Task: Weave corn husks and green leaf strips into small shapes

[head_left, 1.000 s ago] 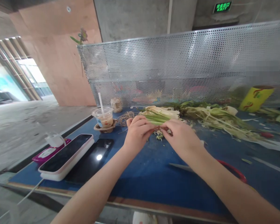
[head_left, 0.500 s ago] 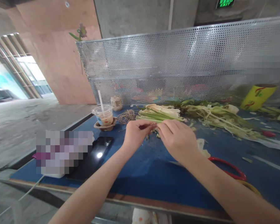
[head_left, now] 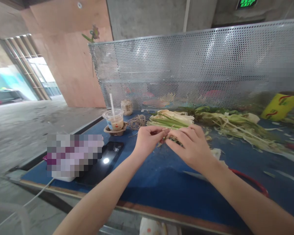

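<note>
Where the drink stands: one lidded clear plastic cup (head_left: pixel 114 122), holding a pale brown drink and one white straw (head_left: pixel 111 101), sits in one cardboard holder (head_left: pixel 118 132).
Yellow tube (head_left: pixel 280 107): one, leaning at the far right; its inside cannot be made out.
Leafy bundle (head_left: pixel 172 119): one, lying on the blue table (head_left: pixel 149 182) just beyond the fingertips; long green stalks among broad, creamy, limp strips.
Beside the bundle: one looser heap (head_left: pixel 240 124) of yellowish-green strips on its right, one tangle of twine (head_left: pixel 137 122) on its left.
Hands: two, left hand (head_left: pixel 149 138) and right hand (head_left: pixel 192 143), fingertips bent in and nearly meeting; I cannot tell whether either is clamped on anything.
Near the forearms: one dark phone (head_left: pixel 101 166) at left, one pair of red-handled scissors (head_left: pixel 197 176) partly hidden at right.
</note>
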